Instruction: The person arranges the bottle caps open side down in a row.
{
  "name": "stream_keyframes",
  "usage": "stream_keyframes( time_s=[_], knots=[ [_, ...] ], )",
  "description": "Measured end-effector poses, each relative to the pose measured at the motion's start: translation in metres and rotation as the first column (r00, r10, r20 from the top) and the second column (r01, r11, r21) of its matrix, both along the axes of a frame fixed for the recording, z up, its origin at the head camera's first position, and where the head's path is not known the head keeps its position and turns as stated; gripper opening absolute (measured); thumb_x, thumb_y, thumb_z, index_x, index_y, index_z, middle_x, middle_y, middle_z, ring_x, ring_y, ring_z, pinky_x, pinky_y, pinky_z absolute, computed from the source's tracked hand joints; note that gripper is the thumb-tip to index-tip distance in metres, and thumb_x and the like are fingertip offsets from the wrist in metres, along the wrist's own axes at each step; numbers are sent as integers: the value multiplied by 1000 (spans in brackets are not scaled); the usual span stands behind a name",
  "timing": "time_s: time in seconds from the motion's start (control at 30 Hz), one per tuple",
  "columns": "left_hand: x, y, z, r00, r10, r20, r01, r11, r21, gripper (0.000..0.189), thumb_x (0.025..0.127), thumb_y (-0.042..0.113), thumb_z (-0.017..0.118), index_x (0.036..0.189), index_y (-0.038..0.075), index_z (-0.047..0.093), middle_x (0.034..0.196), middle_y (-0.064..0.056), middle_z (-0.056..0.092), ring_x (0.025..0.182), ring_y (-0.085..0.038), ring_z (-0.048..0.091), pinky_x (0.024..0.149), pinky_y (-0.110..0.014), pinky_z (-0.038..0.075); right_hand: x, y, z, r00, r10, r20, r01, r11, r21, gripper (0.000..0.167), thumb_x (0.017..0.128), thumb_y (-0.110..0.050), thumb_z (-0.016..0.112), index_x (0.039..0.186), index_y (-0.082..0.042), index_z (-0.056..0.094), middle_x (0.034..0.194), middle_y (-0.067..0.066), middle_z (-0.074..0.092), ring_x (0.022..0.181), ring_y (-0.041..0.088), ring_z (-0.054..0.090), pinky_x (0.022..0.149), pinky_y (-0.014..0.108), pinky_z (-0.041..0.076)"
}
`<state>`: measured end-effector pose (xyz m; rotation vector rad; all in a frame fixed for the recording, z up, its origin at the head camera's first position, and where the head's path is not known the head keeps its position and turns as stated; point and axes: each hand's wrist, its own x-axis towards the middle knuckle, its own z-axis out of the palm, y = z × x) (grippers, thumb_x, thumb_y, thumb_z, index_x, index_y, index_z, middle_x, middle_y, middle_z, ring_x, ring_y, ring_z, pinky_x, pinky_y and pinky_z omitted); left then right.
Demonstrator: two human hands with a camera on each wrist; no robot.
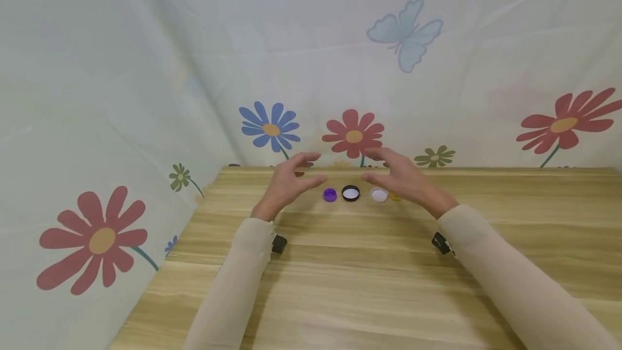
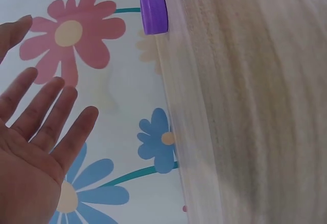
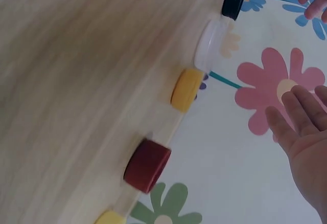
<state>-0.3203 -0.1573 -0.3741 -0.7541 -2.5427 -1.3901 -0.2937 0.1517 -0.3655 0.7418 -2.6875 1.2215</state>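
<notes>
My left hand (image 1: 288, 183) hovers above the far part of the table, its fingers spread and nothing in them. The right hand (image 1: 407, 178) faces it, also holding nothing, with fingers loosely extended. Between and below the hands, several bottle caps stand in a row: a purple cap (image 1: 330, 195) nearest the left hand, a black cap with a white inside (image 1: 350, 194), a clear whitish cap (image 1: 379, 195), and a yellow cap (image 1: 396, 197) partly hidden by the right hand. In the right wrist view, a dark red cap (image 3: 147, 165) and another yellow cap (image 3: 109, 218) continue the row.
The wood-grain table (image 1: 340, 274) ends at a white cloth backdrop (image 1: 311, 42) printed with flowers and a butterfly. More of the cloth hangs along the left side. Small black devices are strapped at both wrists, over light sleeves (image 1: 233, 285).
</notes>
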Motion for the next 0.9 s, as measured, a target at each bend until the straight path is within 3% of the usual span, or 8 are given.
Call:
stream_keyframes(
  time_s=[0.13, 0.33, 0.6, 0.9],
  knots=[
    [-2, -2, -4, 1000, -6, 28, 6, 1000, 13, 56, 90, 31, 88, 140, 13, 68, 139, -5, 68, 127, -29, 63, 105, -54, 52, -4, -8, -4, 1000, 14, 23, -14, 1000, 8, 65, 101, -32, 75, 154, -3, 51, 155, 17, 53, 144, 38, 47, 116, 59, 40],
    [-7, -5, -9, 998, -20, 58, 17, 999, 38, 54, 90, 21, 88, 139, 8, 68, 138, -14, 68, 127, -40, 63, 104, -55, 53, -13, -20, -9, 999, 49, 11, -49, 999, 6, 62, 99, -28, 79, 150, -1, 55, 149, 19, 59, 140, 40, 52, 115, 57, 42],
    [-10, -7, -17, 994, -5, 112, 6, 1000, -7, 51, 90, 14, 88, 137, 9, 69, 135, -10, 70, 123, -33, 67, 101, -44, 56, -18, -36, -17, 994, 96, 51, -95, 995, -6, 58, 98, -24, 79, 147, 1, 58, 146, 19, 61, 139, 39, 53, 114, 59, 42],
    [-11, -5, -21, 987, -6, 158, 11, 1000, -29, 51, 91, 11, 86, 138, 4, 67, 136, -15, 69, 122, -33, 67, 101, -48, 56, -22, -51, -22, 989, 111, 101, -116, 992, 44, 58, 99, -22, 79, 148, 0, 58, 147, 17, 61, 141, 37, 52, 115, 55, 43]
  ],
)
